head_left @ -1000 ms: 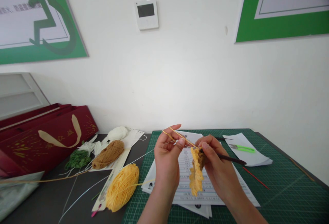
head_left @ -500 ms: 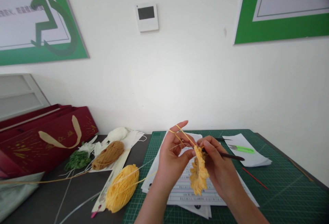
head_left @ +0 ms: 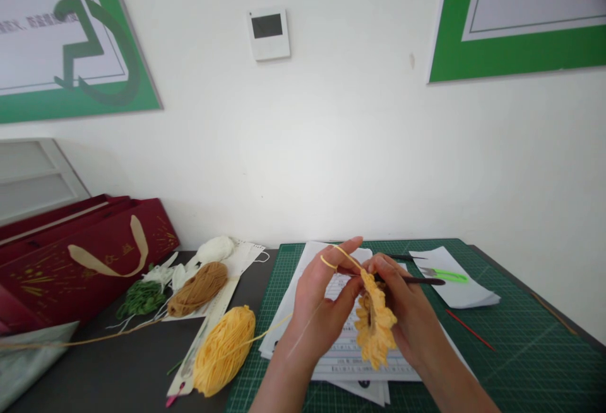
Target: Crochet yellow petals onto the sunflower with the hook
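1. While the left hand (head_left: 316,312) pinches the flower (head_left: 377,337) at its rim, the right hand (head_left: 402,302) grips the hook (head_left: 426,281).
2. The flower hangs between them, seemingly mid-stitch.
3. The next loop likely calls for taut yarn (head_left: 349,257).

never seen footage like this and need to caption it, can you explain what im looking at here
There is no machine, just a person working bare-handed, filmed by a camera on their head that looks forward and down. The left hand pinches the edge of a yellow crocheted piece, with a yellow yarn strand looped over its fingers. The right hand holds a dark-handled tool, likely a crochet hook, its tip hidden. Below, printed sheets lie on a green cutting mat. On the left are a yellow yarn ball, a brown skein, white yarn and green yarn; on the right, green-handled snips on paper.
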Available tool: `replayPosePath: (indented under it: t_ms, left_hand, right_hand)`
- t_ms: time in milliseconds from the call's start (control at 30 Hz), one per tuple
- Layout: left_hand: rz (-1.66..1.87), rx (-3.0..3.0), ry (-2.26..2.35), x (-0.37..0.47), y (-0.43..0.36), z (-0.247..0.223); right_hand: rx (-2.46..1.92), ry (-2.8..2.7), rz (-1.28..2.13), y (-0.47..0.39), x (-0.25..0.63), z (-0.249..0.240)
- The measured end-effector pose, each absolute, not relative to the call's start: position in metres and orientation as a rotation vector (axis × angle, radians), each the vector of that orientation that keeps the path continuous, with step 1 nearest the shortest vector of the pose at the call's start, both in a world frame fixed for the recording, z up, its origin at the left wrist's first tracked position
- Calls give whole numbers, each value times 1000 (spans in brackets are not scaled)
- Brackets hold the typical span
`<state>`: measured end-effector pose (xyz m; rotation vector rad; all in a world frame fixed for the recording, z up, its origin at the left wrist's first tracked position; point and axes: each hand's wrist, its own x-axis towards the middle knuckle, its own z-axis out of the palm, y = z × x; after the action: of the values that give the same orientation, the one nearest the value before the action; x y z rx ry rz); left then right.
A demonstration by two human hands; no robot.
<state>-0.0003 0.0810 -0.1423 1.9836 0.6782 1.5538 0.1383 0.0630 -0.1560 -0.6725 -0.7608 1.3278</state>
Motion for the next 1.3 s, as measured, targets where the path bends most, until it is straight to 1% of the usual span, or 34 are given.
replayPosePath:
  t_ms: [133,333,600,933,1167,1300]
  left_hand:
    - [1587,2011,720,2,81,-146]
    - [1604,1817,656,6,81,-147]
    - [1572,1766,589,4,80,-142]
    - [1577,1907,620,8,71,-143]
    - [1403,1771,505,12,59,-135]
    - [1392,1628,498,16,59,-135]
  right_hand:
    - [-761,-748,1312,62,139,-154]
    - [-801,-804,1298,58,134,-154]
    - [-759,-1089,931,62,140,-160]
    - [-525,-1114,805,61,140,-162]
    - [-469,-1077,686,56,139,-162]
    - [-481,-1087,602,57,138,-162]
